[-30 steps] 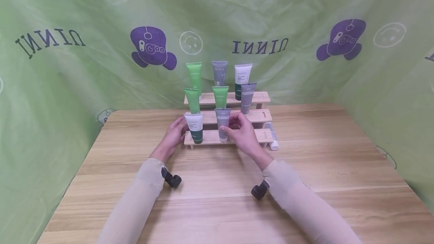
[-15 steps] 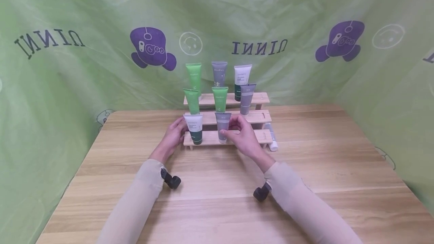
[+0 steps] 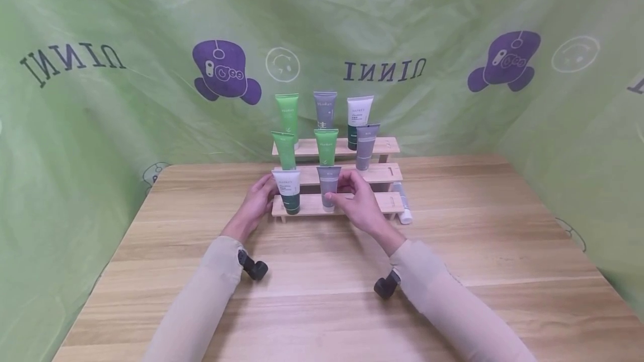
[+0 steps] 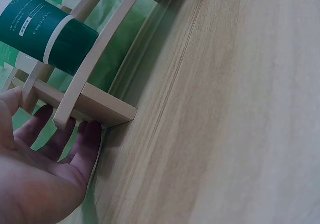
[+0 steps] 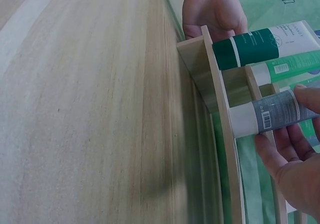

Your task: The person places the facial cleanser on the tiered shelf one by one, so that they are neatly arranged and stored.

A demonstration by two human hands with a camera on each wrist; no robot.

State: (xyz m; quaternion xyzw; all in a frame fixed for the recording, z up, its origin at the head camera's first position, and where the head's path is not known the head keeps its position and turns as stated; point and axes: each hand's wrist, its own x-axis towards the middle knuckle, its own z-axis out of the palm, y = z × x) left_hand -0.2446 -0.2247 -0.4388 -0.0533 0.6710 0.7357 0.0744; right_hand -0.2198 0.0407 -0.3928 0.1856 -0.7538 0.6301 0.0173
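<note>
In the head view, my right hand (image 3: 359,203) pinches a grey squeeze tube (image 3: 329,183) between thumb and fingers. This tube stands cap down on the lowest step of a three-step wooden rack (image 3: 347,203); the right wrist view shows its white cap (image 5: 243,120) against the step. My left hand (image 3: 257,203) is at the rack's left end. Its fingertips touch the wooden side panel (image 4: 102,106) in the left wrist view, fingers loosely bent. Near it, a white and dark green tube (image 3: 288,190) stands on the same lowest step.
On the middle step stand two green tubes, the left one (image 3: 285,149) leaning a little, and a grey-purple tube (image 3: 366,147). The top step bears a green (image 3: 288,113), a grey (image 3: 325,109) and a white-green tube (image 3: 359,119). Another tube (image 3: 405,211) lies right of the rack.
The grey tube's top has dropped slightly since a second ago, and the tube has shifted a touch left with my right hand. My left hand stays at the rack's left end.
</note>
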